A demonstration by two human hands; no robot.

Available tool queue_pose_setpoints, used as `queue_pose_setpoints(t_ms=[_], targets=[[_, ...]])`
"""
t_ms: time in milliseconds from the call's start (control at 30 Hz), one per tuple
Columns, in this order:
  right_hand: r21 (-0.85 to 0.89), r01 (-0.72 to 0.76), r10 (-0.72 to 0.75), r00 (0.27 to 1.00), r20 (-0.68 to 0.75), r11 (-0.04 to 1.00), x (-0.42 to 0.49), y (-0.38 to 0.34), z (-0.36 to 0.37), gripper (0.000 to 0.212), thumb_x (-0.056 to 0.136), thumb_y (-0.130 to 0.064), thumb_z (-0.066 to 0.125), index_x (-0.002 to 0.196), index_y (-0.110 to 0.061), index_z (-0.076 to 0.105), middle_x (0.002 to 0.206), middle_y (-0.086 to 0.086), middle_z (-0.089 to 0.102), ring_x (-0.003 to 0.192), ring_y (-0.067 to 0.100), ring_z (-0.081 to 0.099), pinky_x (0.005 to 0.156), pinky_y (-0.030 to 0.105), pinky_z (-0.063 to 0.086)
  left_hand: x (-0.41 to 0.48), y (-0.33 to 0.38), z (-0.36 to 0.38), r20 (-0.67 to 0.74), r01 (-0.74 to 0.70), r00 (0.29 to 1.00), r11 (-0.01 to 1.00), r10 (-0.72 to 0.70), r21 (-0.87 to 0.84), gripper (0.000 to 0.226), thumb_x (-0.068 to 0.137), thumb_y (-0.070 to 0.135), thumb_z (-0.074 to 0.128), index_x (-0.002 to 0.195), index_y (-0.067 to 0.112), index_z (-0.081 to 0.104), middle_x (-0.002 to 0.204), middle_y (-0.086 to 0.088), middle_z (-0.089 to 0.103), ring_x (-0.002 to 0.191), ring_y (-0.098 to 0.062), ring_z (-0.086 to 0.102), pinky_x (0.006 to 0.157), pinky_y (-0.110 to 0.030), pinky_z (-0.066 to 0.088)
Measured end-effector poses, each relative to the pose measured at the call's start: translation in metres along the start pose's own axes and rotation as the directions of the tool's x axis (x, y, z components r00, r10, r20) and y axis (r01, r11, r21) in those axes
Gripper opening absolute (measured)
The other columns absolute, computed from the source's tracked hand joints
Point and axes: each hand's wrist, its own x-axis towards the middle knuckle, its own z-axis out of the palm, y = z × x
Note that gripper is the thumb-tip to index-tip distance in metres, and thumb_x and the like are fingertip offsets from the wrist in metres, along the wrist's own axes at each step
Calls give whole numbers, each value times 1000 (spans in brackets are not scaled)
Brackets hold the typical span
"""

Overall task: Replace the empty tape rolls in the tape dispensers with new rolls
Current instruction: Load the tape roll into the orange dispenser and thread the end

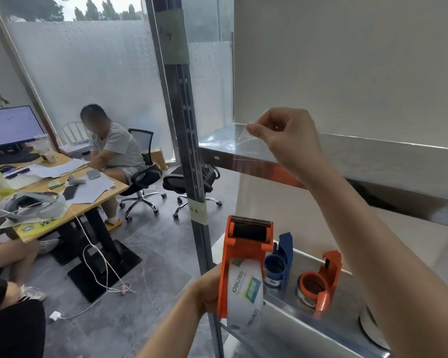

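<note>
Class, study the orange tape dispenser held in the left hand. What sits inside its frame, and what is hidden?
Inside the orange dispenser sits a white-labelled tape roll, below a black roller. The left hand covers the frame's left side; the roll's core is hidden.

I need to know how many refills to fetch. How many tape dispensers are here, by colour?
Orange: 2, the big orange dispenser held in the left hand and the small orange dispenser on the shelf
Blue: 1, the blue dispenser on the shelf
Total: 3
</note>
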Motion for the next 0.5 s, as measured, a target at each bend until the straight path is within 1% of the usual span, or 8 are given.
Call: queue_pose_setpoints(t_ms=[67,133,200,333,400,500], targets=[[1,-46,46,999,13,999,5,9,3,19,81,-24,75,69,-9,70,50,-10,47,47,2,39,56,22,36,-2,4,5,101,11,995,999,-7,-34,42,89,33,59,118,5,50,104,-10,64,98,-22,62,91,-39,47],[21,-92,91,996,24,996,8,20,8,18,81,-24,76,71,-9,72,50,-7,46,47,8,40,57,27,37,-6,10,10,187,3,982,998,10,-69,35,93,28,51,119,5,48,105,-9,65,100,-21,62,91,-37,49],[8,-119,119,993,30,993,8,28,14,19,81,-25,76,73,-8,72,50,-6,47,46,9,39,55,26,35,-10,15,14,257,-6,966,995,32,-103,33,93,24,47,120,4,47,107,-9,64,101,-21,61,93,-37,48],[-45,-110,111,993,39,993,7,33,26,18,82,-24,75,69,-13,70,42,-12,47,38,4,41,48,19,36,-18,20,17,259,-14,965,995,39,-95,36,91,30,53,118,6,48,105,-6,65,100,-18,60,93,-36,48],[-96,-74,78,996,44,993,4,32,32,19,83,-22,73,68,-14,68,42,-11,47,36,2,43,44,10,31,-23,24,18,249,-21,968,996,42,-88,33,93,29,48,117,7,49,105,-5,65,99,-17,59,93,-35,48],[-169,-3,14,998,68,986,-3,31,43,17,86,-23,71,74,-11,69,50,-9,49,39,2,41,46,10,32,-33,32,21,187,-25,982,997,39,-80,31,96,23,31,115,6,50,105,-4,65,97,-17,61,92,-34,49]])
